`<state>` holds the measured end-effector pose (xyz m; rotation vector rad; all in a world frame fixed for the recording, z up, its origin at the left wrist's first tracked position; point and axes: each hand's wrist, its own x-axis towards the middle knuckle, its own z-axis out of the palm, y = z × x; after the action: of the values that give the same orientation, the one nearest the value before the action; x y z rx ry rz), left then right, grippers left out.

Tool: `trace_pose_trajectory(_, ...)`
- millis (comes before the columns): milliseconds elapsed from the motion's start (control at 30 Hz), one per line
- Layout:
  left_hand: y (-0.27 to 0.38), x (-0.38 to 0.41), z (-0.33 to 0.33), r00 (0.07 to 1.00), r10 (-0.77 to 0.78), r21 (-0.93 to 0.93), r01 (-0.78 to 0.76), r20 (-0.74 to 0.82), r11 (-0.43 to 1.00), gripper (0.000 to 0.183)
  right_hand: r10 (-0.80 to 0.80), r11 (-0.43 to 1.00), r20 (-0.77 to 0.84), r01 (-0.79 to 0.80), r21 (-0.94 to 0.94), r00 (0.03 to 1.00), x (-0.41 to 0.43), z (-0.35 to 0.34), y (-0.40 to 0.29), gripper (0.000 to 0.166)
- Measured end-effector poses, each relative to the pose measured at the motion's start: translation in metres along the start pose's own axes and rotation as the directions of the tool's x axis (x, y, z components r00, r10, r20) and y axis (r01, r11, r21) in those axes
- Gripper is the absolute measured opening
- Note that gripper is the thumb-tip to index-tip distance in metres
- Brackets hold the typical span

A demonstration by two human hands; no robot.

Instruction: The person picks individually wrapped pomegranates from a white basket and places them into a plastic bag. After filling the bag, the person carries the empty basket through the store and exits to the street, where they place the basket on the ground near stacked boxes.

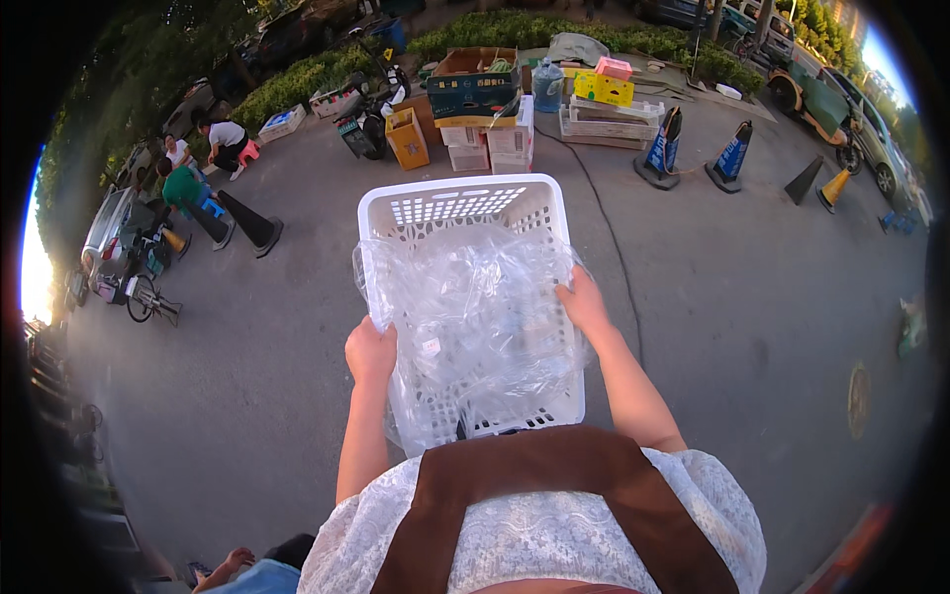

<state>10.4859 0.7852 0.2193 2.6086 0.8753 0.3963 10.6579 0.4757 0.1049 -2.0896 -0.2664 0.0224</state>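
Observation:
In front of my body I carry a white plastic basket [460,185] with slotted walls. My left hand [370,349] grips its left rim, and my right hand [584,298] holds the right rim. Crumpled clear plastic film [490,297] fills much of the basket and hangs over both side rims. A small white label [431,346] shows among the film. What lies under the film cannot be made out, and the basket's near end is partly hidden by my brown apron [534,460].
Ahead stand stacked cartons [475,89], a yellow box [407,139], a blue water jug [548,85] and white crates [608,122]. A black cable [605,211] crosses the pavement. Traffic cones [660,152] stand to the right, black cones [251,224] to the left. People [182,185] sit beyond; another person [256,575] is close behind left.

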Motion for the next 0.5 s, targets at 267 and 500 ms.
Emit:
trace_pose_trajectory(267, 0.054, 0.141, 0.076, 1.000, -0.009, -0.106, 0.012, 0.025, 0.994, 0.027, 0.093, 0.994, 0.044, -0.090, -0.059, 0.995, 0.171, -0.007, 0.010, 0.034)
trace_pose_trajectory(500, 0.151, 0.288, 0.190, 0.983, 0.092, -0.155, -0.068, 0.156, 0.986, 0.027, 0.153, 0.973, -0.087, -0.166, -0.159, 0.984, 0.309, -0.048, 0.079, 0.036)
